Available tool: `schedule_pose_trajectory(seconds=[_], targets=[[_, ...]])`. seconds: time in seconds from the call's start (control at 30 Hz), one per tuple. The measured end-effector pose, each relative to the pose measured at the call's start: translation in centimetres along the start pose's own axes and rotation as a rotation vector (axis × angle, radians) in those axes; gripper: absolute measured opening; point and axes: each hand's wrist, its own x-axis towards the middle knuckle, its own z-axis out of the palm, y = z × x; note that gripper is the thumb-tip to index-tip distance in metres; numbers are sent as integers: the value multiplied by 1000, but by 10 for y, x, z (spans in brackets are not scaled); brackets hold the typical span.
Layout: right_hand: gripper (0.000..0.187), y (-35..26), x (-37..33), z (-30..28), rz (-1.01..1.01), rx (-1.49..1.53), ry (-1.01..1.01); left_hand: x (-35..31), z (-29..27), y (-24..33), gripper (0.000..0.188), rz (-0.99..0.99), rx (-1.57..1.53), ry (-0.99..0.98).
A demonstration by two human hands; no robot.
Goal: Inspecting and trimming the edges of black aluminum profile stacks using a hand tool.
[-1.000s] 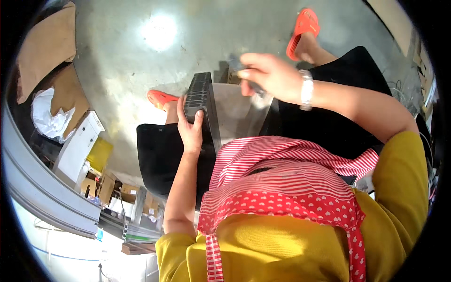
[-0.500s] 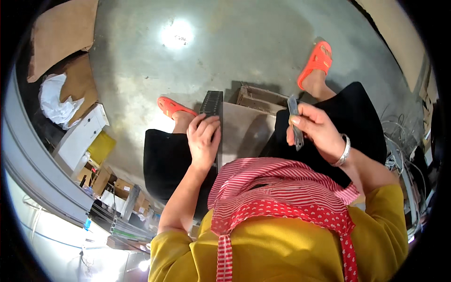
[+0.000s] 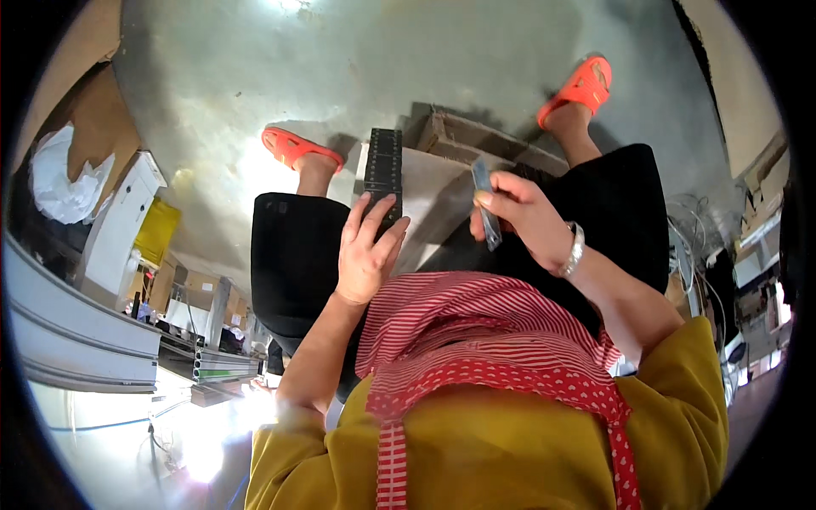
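Observation:
A long black strip (image 3: 383, 161) with small marks along its edges lies lengthwise over a pale flat surface (image 3: 422, 174) between my knees. On the near part of the strip rests my left hand (image 3: 367, 255), its fingers spread and laid on top; the strip's near end is hidden behind hand and apron. My right hand (image 3: 520, 212), with a silvery bracelet at the wrist, is closed around a slim grey utility knife (image 3: 481, 178). The knife is held tilted above my right thigh, off to the right of the strip and apart from it.
A wooden box frame (image 3: 476, 136) stands on the floor just past the pale surface. My orange slippers (image 3: 293, 149) are planted wide. To the left are a white cabinet (image 3: 119, 221), a yellow bin (image 3: 158, 229) and a crumpled white bag (image 3: 68, 178). Loose cables (image 3: 693, 229) hang at the right.
The view has shifted. My right hand has brought the knife leftward, closer to the strip. The fingers of my left hand are spread wider on the strip.

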Motion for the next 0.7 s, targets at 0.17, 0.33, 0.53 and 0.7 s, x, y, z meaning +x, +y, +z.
schedule_pose_trajectory(seconds=[0.17,0.33,0.53,0.7], targets=[[13,31,33,-8,-77,-202,159,-17,16,-11,82,-637,-403,45],[8,71,59,-3,-239,-753,253,-23,42,-18,81,-754,-794,85],[9,74,86,37,-277,-803,200,-8,38,-3,81,-781,-734,92],[20,82,93,40,-350,-897,217,-10,41,-5,79,-837,-793,117]])
